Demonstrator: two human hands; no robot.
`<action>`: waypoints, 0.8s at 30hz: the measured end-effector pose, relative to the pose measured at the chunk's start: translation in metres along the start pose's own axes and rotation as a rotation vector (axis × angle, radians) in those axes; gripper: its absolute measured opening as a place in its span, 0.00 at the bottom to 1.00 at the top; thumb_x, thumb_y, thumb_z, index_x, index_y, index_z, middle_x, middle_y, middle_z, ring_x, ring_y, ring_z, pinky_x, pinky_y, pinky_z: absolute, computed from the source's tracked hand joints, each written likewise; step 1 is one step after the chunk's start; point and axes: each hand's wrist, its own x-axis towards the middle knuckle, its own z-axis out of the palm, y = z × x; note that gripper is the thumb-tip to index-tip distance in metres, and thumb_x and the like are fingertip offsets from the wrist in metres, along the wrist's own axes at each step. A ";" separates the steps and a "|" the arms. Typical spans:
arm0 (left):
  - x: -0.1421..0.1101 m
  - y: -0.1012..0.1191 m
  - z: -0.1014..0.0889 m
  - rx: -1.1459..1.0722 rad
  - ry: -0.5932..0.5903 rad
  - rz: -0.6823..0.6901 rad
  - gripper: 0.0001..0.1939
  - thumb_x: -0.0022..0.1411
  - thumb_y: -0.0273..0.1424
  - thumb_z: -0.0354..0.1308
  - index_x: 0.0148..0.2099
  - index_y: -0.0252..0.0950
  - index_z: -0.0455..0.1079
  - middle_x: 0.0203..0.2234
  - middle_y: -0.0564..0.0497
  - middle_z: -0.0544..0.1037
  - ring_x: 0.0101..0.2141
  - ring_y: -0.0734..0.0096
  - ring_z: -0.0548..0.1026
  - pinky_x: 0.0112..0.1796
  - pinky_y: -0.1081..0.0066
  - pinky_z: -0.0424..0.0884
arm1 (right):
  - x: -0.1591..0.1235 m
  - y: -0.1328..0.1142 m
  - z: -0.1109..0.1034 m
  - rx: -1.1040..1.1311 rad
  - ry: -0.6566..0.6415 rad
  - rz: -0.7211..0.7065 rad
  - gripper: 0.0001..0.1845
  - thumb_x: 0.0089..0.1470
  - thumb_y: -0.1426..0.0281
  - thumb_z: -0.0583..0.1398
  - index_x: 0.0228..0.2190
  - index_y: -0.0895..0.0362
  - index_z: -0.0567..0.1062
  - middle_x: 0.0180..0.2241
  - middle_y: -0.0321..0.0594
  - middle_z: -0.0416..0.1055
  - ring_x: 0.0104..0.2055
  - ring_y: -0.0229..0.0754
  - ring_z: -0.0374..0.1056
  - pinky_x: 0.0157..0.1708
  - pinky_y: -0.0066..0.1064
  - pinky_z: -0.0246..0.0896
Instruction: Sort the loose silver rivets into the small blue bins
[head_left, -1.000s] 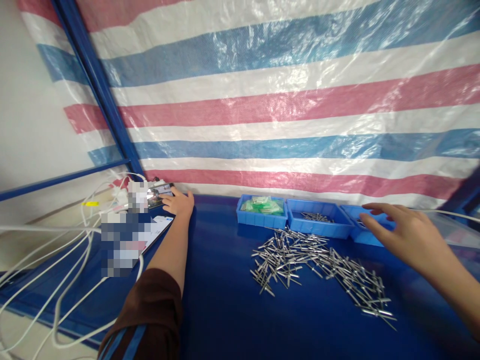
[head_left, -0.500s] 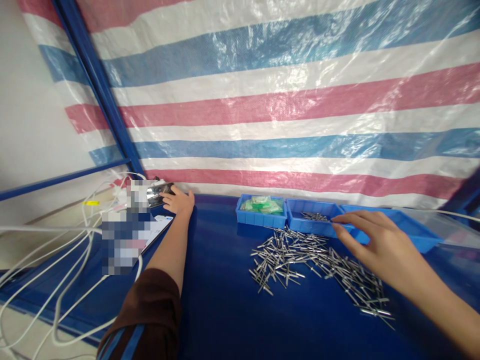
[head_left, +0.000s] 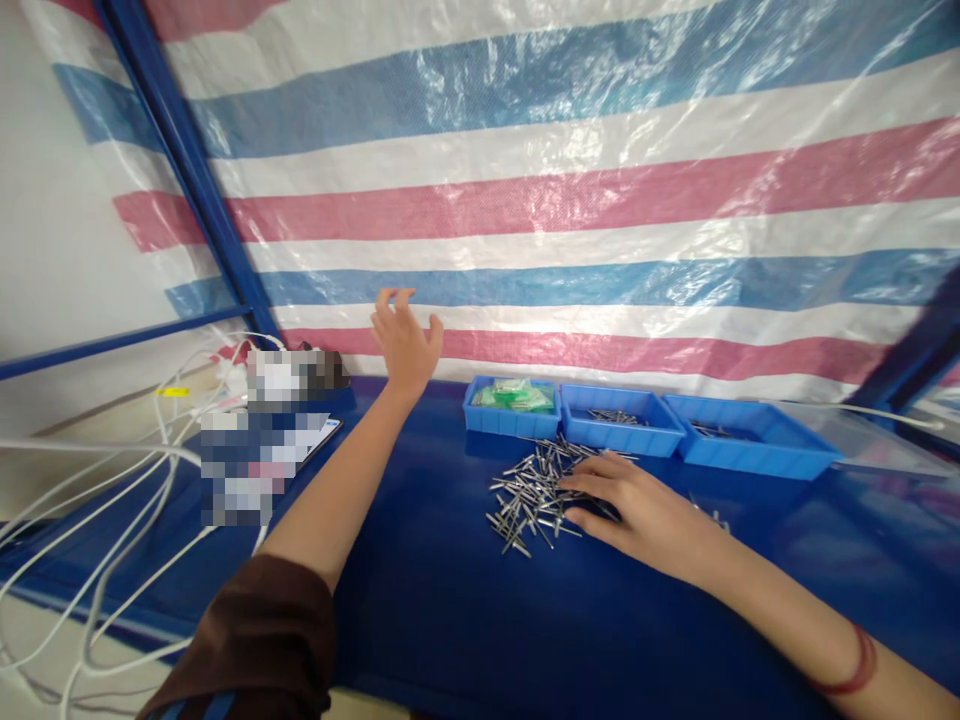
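My left hand (head_left: 407, 345) is raised in front of the striped sheet, fingers apart and slightly curled, holding nothing. My right hand (head_left: 630, 505) reaches over a loose pile of silvery blind rivets (head_left: 529, 490), its fingers spread and bent down at the pile's right side; no rivet shows in its grasp. Part of the pile is hidden under this hand and forearm. Behind the pile stand three blue bins: the left bin (head_left: 501, 420) has green-and-clear plastic packets (head_left: 519, 395), while the middle bin (head_left: 626, 437) and the right bin (head_left: 757, 455) each have some rivets inside.
A blue table (head_left: 450, 620) bears everything. At left lie a phone-like flat device (head_left: 319, 440), partly blurred out, and many white cables (head_left: 169, 455). The red, white and blue sheet (head_left: 562, 230) hangs behind, beside a blue frame post (head_left: 176, 150). Clear plastic (head_left: 892, 440) lies at right.
My left hand has left the dark object at the back left and moved right and up. My right hand has moved left and down from the bins to the rivet pile.
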 end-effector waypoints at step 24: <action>-0.136 0.101 -0.044 -0.666 -0.778 0.554 0.14 0.66 0.34 0.46 0.36 0.35 0.71 0.30 0.50 0.76 0.34 0.70 0.72 0.38 0.71 0.65 | 0.003 0.008 -0.024 0.638 0.402 0.374 0.16 0.45 0.56 0.60 0.25 0.59 0.71 0.23 0.37 0.69 0.25 0.36 0.63 0.29 0.31 0.61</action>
